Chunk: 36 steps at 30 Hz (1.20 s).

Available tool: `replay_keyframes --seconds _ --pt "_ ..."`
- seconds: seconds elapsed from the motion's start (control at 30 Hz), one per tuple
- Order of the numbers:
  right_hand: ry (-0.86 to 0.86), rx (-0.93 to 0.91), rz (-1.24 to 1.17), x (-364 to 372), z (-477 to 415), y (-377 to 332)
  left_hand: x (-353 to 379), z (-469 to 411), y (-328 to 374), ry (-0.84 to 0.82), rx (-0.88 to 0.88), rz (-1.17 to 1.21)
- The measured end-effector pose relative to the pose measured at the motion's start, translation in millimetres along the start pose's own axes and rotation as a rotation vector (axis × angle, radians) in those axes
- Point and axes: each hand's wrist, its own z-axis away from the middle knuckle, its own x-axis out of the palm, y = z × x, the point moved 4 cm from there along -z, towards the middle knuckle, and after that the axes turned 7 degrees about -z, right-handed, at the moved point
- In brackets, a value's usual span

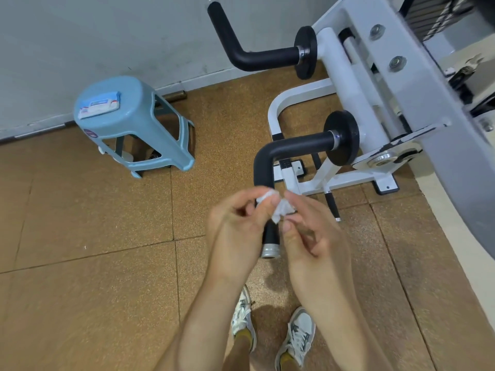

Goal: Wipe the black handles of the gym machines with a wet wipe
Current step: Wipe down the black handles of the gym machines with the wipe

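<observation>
The wet wipe point(277, 206), crumpled, is pinched by both the left hand point(235, 223) and right hand point(310, 231) over the near black handle point(270, 162), above speckled brown floor tiles point(80, 236) beside a grey wall point(80, 36).

I observe both bare forearms extended forward and converging. My left hand point(235, 218) and right hand point(308, 226) sit close together, fingers curled, thumbs and fingertips pinching a crumpled white wet wipe point(278, 206) between them.

A crumpled white wipe point(278, 206) sits bunched just in front of the near black handle point(284, 151), an L-shaped foam bar with a metal end cap. A second handle point(241, 46) projects higher up.
</observation>
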Motion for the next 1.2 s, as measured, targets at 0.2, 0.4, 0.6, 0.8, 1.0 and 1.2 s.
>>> replay_keyframes --seconds 0.2,0.4,0.6,0.8,1.0,1.2 --pt "0.052 -0.236 0.208 1 -16 -10 -4 -6 4 -0.039 -0.005 -0.057" --pt "0.136 -0.088 0.107 4 -28 -3 -10 -4 4 -0.066 0.023 -0.13" --pt "0.066 0.175 0.019 5 -34 0 -2 -60 7 0.045 -0.008 -0.087" --pt "0.088 0.107 0.065 17 -56 -7 -6 -35 19 -0.012 0.224 -0.427" --pt "0.255 0.18 -0.033 18 -76 -1 -8 -52 21 0.004 0.158 -0.29" --pt "0.205 0.195 -0.064 23 -71 2 5 -69 29 0.006 0.186 -0.393"
